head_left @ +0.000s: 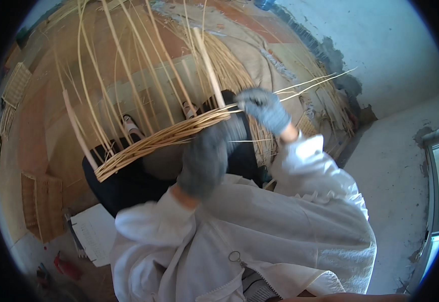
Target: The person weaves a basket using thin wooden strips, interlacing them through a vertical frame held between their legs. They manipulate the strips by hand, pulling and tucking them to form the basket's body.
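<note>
A wicker frame [164,132] lies across my lap, its near edge a woven band of tan willow rods. Tall thin upright rods [128,68] rise from that band, with a thicker stake [210,70] at the right end and another stake [78,128] at the left. My right hand [265,109], in a grey glove, is closed on thin willow rods [314,84] beside the band's right end; their loose ends stick out to the right. My left hand [205,160], in a dark grey glove, is against the band's near side, close to the right end. Motion blurs its fingers.
A bundle of long willow rods [224,58] lies on the floor ahead. More rods [330,108] lie along the wall at right. Woven panels [43,206] stand at left, near a white sheet [93,234] and a red object [67,266]. A window [438,186] is at far right.
</note>
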`<move>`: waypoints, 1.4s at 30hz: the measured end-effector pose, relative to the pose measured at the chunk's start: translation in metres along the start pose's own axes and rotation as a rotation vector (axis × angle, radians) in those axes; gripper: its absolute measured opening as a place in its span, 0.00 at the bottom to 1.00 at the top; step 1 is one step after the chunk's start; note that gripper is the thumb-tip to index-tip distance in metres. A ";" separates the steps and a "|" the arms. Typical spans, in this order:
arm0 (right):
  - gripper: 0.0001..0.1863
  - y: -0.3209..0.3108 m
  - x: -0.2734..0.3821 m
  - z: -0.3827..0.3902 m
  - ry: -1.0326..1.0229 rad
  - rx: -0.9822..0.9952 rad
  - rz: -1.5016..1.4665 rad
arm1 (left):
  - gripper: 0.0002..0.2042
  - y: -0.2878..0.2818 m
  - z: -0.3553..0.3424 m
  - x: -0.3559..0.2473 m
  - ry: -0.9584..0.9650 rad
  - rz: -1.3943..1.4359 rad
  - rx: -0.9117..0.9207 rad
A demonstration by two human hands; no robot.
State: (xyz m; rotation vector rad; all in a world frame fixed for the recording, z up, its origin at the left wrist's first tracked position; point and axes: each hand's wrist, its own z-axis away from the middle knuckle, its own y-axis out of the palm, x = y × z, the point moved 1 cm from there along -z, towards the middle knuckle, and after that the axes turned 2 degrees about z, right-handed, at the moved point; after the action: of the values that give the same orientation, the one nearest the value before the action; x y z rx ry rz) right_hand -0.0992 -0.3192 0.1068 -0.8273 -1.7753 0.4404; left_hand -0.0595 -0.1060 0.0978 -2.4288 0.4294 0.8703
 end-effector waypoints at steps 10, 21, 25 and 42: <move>0.09 0.068 -0.002 0.108 -0.125 -0.112 0.424 | 0.17 0.057 -0.023 0.031 -0.754 0.031 0.163; 0.16 0.130 0.028 0.036 -0.477 0.042 0.686 | 0.15 -0.083 0.079 0.040 -0.753 0.566 -0.572; 0.16 0.160 0.039 0.018 -0.438 0.151 0.701 | 0.18 -0.102 0.110 0.093 -0.750 0.860 -0.620; 0.08 0.176 0.195 -0.028 -0.606 0.840 -0.111 | 0.17 -0.136 0.126 0.111 -0.748 0.988 0.073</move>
State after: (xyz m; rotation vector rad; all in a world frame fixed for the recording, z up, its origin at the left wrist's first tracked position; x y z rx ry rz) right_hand -0.0519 -0.0602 0.1337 0.0177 -1.8891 1.3463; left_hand 0.0222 0.0630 -0.0093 -1.5371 1.3337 1.9850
